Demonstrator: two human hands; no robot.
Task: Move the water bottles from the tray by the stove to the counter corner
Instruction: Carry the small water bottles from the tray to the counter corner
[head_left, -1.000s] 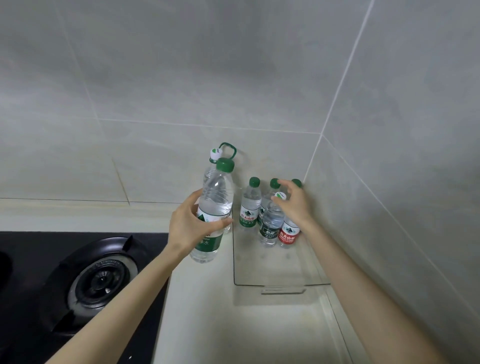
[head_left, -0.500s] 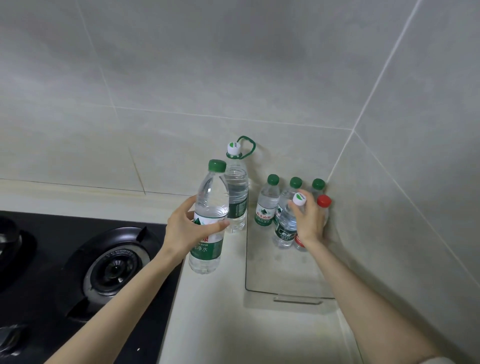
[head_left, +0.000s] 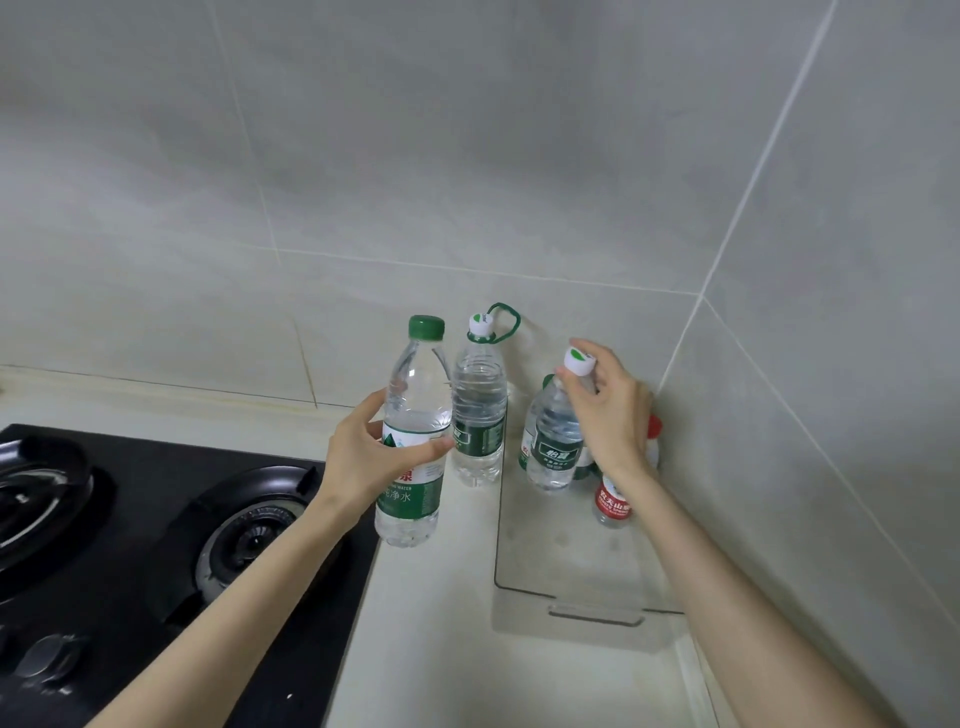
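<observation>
My left hand (head_left: 371, 457) grips a tall green-capped water bottle (head_left: 413, 447) and holds it above the counter beside the stove. My right hand (head_left: 610, 415) pinches the neck of a small white-capped bottle (head_left: 556, 441), lifted over the clear tray (head_left: 571, 587). A tall bottle with a green carry loop (head_left: 480, 410) stands on the counter just left of the tray. A small red-labelled bottle (head_left: 613, 501) stands in the tray near the wall corner. Other small bottles stand behind my right hand, mostly hidden.
A black gas stove (head_left: 156, 545) with two burners fills the lower left. Tiled walls meet in a corner (head_left: 701, 296) behind the tray. Pale counter (head_left: 431, 623) runs between stove and tray.
My right hand has raised the small white-capped bottle off the tray floor. The left hand has lifted the tall bottle higher and slightly right. The camera view shifted left.
</observation>
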